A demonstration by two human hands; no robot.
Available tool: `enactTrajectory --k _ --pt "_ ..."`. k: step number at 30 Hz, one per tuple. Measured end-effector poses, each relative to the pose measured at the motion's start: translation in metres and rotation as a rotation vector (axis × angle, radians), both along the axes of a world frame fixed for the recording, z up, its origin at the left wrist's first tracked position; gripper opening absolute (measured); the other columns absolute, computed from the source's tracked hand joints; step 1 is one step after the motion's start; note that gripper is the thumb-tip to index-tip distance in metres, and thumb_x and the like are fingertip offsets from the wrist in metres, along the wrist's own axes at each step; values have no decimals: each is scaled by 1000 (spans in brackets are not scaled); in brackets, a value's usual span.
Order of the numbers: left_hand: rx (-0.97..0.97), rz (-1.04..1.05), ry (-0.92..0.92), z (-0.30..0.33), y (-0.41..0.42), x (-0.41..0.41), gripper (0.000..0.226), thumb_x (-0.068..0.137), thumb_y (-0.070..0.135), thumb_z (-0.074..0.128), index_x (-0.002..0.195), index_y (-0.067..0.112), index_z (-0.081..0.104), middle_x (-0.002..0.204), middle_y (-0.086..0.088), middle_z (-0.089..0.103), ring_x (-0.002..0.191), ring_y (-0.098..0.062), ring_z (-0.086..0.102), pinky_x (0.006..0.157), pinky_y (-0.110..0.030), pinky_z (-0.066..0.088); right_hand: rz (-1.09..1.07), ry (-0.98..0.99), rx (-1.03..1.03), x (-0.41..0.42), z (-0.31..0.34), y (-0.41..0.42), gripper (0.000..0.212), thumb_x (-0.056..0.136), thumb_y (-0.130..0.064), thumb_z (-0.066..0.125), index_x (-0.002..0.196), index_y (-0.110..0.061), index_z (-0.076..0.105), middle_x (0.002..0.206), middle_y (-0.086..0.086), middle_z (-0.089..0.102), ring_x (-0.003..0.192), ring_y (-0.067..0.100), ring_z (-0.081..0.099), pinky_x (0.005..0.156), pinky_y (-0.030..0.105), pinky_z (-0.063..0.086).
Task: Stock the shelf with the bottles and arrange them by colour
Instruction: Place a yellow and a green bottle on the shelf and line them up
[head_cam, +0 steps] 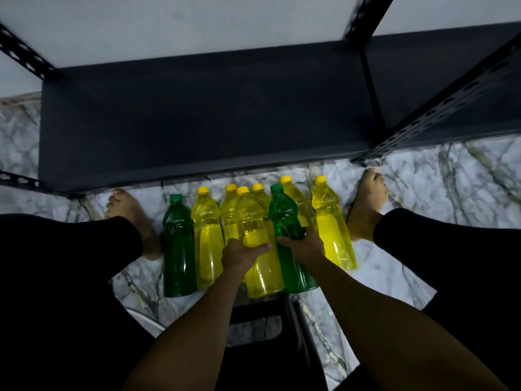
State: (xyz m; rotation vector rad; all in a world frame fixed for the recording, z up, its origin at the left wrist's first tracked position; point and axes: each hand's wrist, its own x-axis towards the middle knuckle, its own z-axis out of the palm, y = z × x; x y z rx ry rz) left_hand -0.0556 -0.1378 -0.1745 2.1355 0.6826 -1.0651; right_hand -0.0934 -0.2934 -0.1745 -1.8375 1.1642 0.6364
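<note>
1. nearest, at 6 o'clock: both forearms reach down from a dark stool (253, 320) between the knees.
2. left hand (242, 253) has fingers curled round a yellow bottle (260, 266); right hand (303, 245) is wrapped round the mid-body of a green bottle (293, 249). both bottles look gripped, apparently just lifting.
3. around them on the marble floor (465, 179): another green bottle (178, 249) at 9 o'clock, a yellow one (207, 244) beside it, more yellows crowded behind at 12, one yellow bottle (335, 230) at 3 o'clock. colours mixed, not sorted.
4. bare feet either side of the cluster.
5. farthest, at 12 o'clock: dark shelf (197, 114), no bottle on the visible board.
6. progress: barely started; nothing stocked, all bottles left to place and group by colour.
</note>
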Motion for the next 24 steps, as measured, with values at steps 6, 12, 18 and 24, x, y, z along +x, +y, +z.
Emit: enactTrajectory --k 6,12,18,24 --pt "29 -17 -46 8 -1 -2 60 58 55 86 87 9 60 102 -12 68 97 -32 65 71 -33 50 -8 -71 83 -8 3 -8 63 68 -36 85 119 -7 63 114 11 68 101 28 65 75 32 52" --pt "5 -53 -60 17 10 -14 80 67 54 81 123 2 57 127 -14 60 115 -32 58 80 -32 45 21 -90 84 -28 6 -9 61 64 -39 87 112 -6 69 105 12 72 92 28 68 75 36 57" --pt "-58 -25 -112 43 23 -19 70 60 57 84 107 9 64 109 -6 68 98 -28 64 76 -33 51 27 -211 107 -29 24 -4 57 61 -38 88 105 -8 71 99 11 73 87 27 70 78 44 59" --pt "-236 153 -324 78 34 -7 58 38 61 85 80 23 72 80 8 74 78 -20 70 74 -35 56 -71 -458 210 -8 83 5 38 67 -17 87 100 -7 72 88 11 75 75 25 72 68 36 60"
